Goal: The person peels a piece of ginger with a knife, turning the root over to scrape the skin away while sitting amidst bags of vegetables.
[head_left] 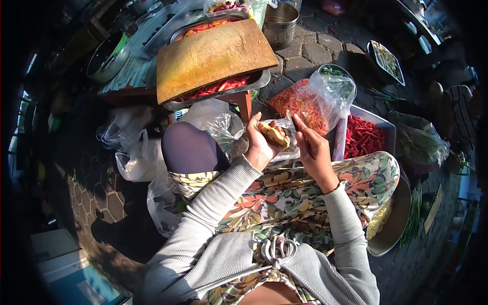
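Note:
My left hand (262,145) is closed around a knobbly, yellow-brown piece of ginger root (273,135), held above my lap. Close by on the right, my right hand (313,151) has its index finger stretched forward and its other fingers curled in. A thin pale shape shows near that fingertip, but what the hand grips is mostly hidden. Behind the hands, a clear plastic bag (307,101) holds sliced red and orange chillies. A white tub (390,133) of whole red chillies (363,136) stands to the right of my right hand.
A worn wooden board (216,58) lies across a metal tray of red chillies (218,89) on a low table. Crumpled plastic bags (140,157) lie to the left. A metal pot (280,25) stands at the back. A basin (399,218) sits beside my right knee.

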A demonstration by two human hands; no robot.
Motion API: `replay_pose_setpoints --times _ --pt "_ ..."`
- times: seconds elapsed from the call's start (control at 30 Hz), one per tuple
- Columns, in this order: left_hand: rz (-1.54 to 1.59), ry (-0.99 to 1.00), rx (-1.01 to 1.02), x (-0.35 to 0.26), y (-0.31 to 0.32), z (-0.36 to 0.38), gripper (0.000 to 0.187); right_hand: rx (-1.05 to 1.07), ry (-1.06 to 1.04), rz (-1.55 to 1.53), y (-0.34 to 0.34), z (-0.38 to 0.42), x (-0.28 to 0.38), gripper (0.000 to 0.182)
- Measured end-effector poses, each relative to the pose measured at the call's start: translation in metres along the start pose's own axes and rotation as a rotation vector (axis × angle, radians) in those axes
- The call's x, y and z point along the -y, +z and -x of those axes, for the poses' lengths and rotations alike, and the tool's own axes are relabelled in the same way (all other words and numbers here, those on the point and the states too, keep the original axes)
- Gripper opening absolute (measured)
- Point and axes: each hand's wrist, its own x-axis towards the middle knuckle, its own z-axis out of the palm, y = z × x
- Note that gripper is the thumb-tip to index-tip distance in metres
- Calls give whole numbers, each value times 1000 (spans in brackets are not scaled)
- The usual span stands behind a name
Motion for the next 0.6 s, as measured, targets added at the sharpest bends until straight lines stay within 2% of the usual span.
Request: replay_pose_setpoints --times 0.1,0.13,0.27,0.3,0.33,0.37,0.43,0.5,0.57,0.6 --pt "102 -6 87 1 -1 -1 39 -28 140 -146 -4 -2 -6 38" --pt "132 -2 101 1 2 1 38 17 293 -232 -11 -2 1 37" --pt "95 -10 338 -3 5 11 47 70 222 -345 -14 3 12 40" --pt "-17 48 368 -3 8 20 50 86 202 -365 -13 5 18 40" --pt "-27 63 399 -3 8 21 52 84 107 -299 -11 6 23 42" --pt "-37 78 429 -3 8 23 55 155 104 -213 -14 6 31 43" --pt "-199 157 506 -4 12 31 60 190 -28 -138 -11 9 28 44" --pt "-259 161 542 -7 10 28 62 234 5 -50 -14 10 30 43" --pt "-270 133 360 -8 8 30 62 129 -48 -161 -13 6 33 42" --pt "-200 171 112 -1 25 38 61 121 9 -176 -15 5 35 40"
